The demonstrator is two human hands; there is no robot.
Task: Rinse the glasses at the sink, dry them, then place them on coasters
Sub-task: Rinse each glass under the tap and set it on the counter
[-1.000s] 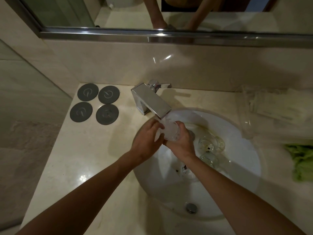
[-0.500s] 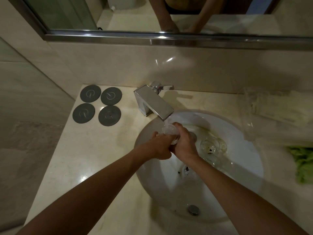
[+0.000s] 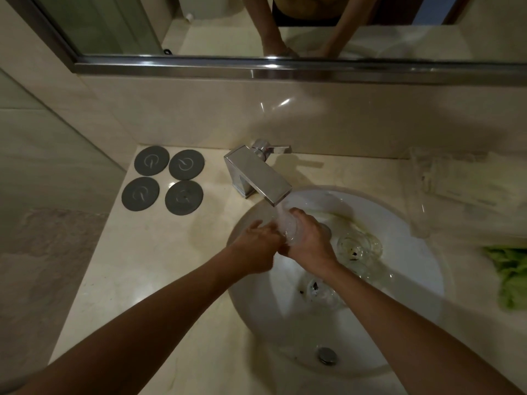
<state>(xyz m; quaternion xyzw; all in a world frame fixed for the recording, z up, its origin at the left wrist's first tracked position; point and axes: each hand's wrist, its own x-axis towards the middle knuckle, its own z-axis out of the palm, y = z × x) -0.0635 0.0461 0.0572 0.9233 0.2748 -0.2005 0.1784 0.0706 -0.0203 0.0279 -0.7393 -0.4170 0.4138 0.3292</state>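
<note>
Your left hand [image 3: 258, 246] has dropped lower on the glass [image 3: 288, 226] since a second ago, when its fingers were up at the rim; now it sits at the glass's left side, fingers curled toward it, though you can't tell whether they really grip. Your right hand [image 3: 309, 240] stays wrapped round the glass, holding it under the faucet [image 3: 256, 178] with water pouring in. The glass itself is mostly hidden by both hands and blurred by the stream. Down in the sink [image 3: 413, 280], two more glasses wait: one [image 3: 358, 246] just right of your right hand, dark specks inside it, and another [image 3: 319, 289] half covered by your right forearm, also speckled. At the counter's far left corner, four coasters [image 3: 164, 181] sit bare in a square. A green cloth [image 3: 510, 275] is cut off at the right edge, and a clear bag [image 3: 456, 186] lies at the far right.
</note>
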